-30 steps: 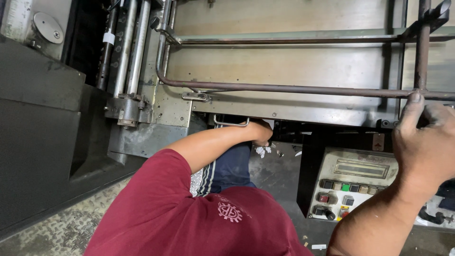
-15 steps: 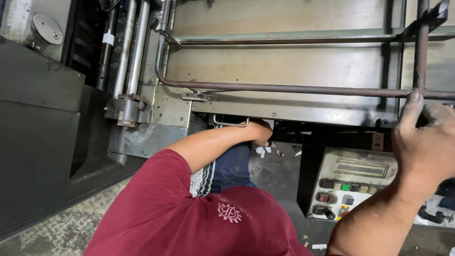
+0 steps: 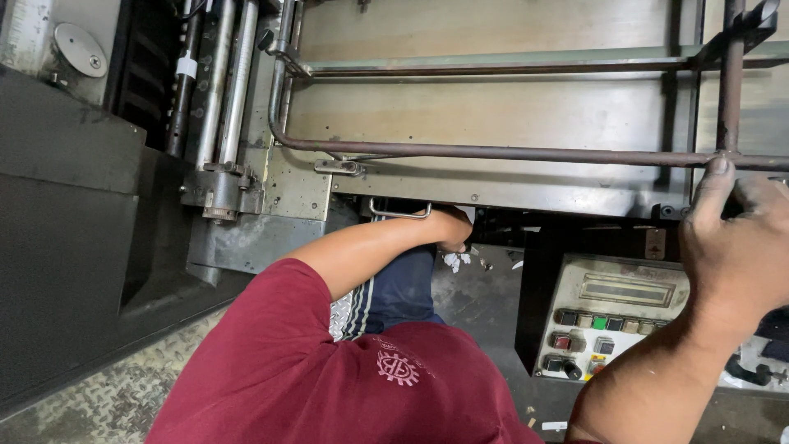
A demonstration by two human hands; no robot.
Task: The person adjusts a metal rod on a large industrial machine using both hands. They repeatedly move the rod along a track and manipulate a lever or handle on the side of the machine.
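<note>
My left hand (image 3: 450, 228) reaches forward under the lower edge of a large metal machine, just beside a small wire handle (image 3: 400, 215). Its fingers are tucked under the machine edge and hidden. My right hand (image 3: 740, 247) is raised at the right edge of the view. Its index fingertip presses on a rusty metal rail (image 3: 509, 153) where a vertical bar (image 3: 730, 74) joins it. The other fingers are bent below the rail and run out of view.
A control panel (image 3: 612, 321) with coloured buttons and a small display sits below my right hand. Steel rollers (image 3: 226, 90) stand at upper left beside a dark machine housing (image 3: 66, 247). Diamond-plate flooring (image 3: 123, 399) lies at lower left. White scraps (image 3: 454, 261) lie on the floor.
</note>
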